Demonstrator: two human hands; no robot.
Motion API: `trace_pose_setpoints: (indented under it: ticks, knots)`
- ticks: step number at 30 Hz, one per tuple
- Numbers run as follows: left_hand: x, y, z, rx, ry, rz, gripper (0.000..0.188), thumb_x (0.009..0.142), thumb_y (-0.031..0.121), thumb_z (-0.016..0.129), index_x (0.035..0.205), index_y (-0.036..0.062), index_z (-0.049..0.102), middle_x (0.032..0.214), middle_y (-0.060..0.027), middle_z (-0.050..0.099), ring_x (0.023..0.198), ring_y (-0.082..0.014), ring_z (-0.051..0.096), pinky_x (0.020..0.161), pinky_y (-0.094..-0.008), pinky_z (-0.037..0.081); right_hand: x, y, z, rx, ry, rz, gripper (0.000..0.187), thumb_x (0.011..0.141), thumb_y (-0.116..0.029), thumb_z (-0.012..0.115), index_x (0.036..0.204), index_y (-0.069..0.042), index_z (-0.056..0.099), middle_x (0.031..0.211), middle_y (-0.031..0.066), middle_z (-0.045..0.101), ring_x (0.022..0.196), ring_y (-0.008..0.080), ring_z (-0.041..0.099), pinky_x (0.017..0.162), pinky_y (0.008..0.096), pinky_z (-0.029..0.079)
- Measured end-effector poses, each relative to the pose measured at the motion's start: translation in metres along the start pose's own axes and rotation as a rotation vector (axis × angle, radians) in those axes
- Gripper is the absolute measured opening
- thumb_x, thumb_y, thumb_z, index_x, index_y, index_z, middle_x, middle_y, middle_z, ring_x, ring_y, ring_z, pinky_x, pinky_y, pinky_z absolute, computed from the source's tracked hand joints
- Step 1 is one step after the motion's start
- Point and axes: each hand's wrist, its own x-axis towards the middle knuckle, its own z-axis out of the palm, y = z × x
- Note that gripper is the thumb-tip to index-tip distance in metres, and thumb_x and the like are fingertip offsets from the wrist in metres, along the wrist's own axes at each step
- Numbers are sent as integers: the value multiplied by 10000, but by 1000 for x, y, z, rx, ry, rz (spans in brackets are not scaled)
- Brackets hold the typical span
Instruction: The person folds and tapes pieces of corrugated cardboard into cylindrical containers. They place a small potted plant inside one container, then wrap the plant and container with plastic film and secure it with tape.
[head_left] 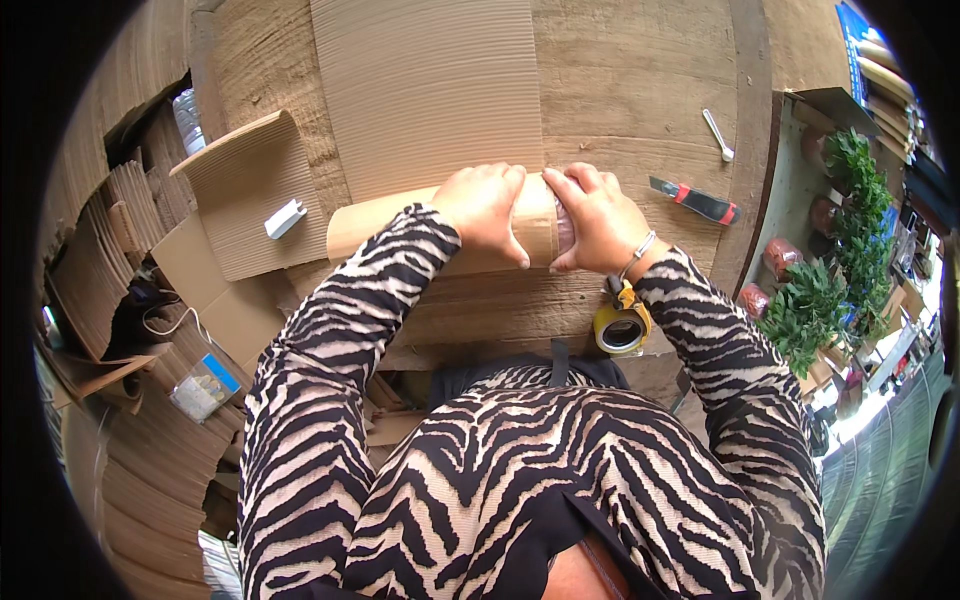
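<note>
Across the wooden table lies a roll of corrugated cardboard [365,218], its length running left to right. My left hand [480,214] is closed over its middle, thumb toward me and fingers on the far side. At the right end my right hand [602,218] grips the roll's edge and a pinkish, plastic-wrapped thing [566,230] that shows there; most of that thing is hidden inside. Beyond the roll a flat ribbed cardboard sheet [430,95] stretches away from me; whether it joins the roll is hidden.
To the right lie a red-and-black utility knife [697,202] and a small white spoon-like stick [718,137]. A yellow tape dispenser [621,328] sits by my right forearm. At left, a white block [285,218] rests on a cardboard piece [245,185]. Leafy plants [850,210] stand beyond the table's right edge.
</note>
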Motion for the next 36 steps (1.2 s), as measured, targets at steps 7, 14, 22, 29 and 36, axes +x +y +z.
trace_pose_setpoints:
  ticks: [7, 14, 22, 29, 36]
  knots:
    - [18, -10, -19, -70, -161, -50, 882, 492, 506, 886, 1136, -6, 570, 1099, -180, 662, 1048, -308, 635, 889, -389, 509, 25, 9, -17, 21, -163, 0, 1158, 437, -354, 935, 1438, -137, 395, 1311, 218, 478, 1176, 419, 505, 993, 459, 461]
    - [-22, 0, 45, 0, -153, 9, 889, 488, 510, 888, 1158, 13, 578, 1144, -180, 647, 1089, -327, 617, 925, -397, 496, -31, -17, 42, 10, -155, 71, 1164, 452, -378, 921, 1446, -110, 378, 1319, 249, 462, 1166, 472, 486, 1007, 500, 438]
    - [-24, -6, 44, -20, -157, 45, 1062, 476, 568, 895, 1294, 1, 524, 1217, -196, 627, 1157, -339, 590, 980, -399, 472, -35, -53, 58, -314, -61, 49, 1169, 500, -351, 922, 1444, -42, 306, 1428, 201, 392, 1301, 418, 374, 1078, 487, 363]
    - [-47, 27, 87, -140, 357, -102, 414, 731, 349, 657, 1028, 63, 697, 1014, -115, 711, 1017, -228, 661, 888, -406, 483, -25, -46, 63, -370, -133, 35, 1191, 480, -425, 909, 1405, 9, 297, 1366, 252, 411, 1281, 406, 389, 1075, 494, 344]
    - [-57, 21, 89, -119, 414, -35, 333, 796, 366, 566, 991, 151, 729, 1008, -52, 722, 990, -190, 668, 866, -406, 472, 1, -18, 53, 274, -379, 139, 1151, 453, -276, 966, 1377, 2, 338, 1277, 149, 515, 1183, 257, 518, 1012, 388, 429]
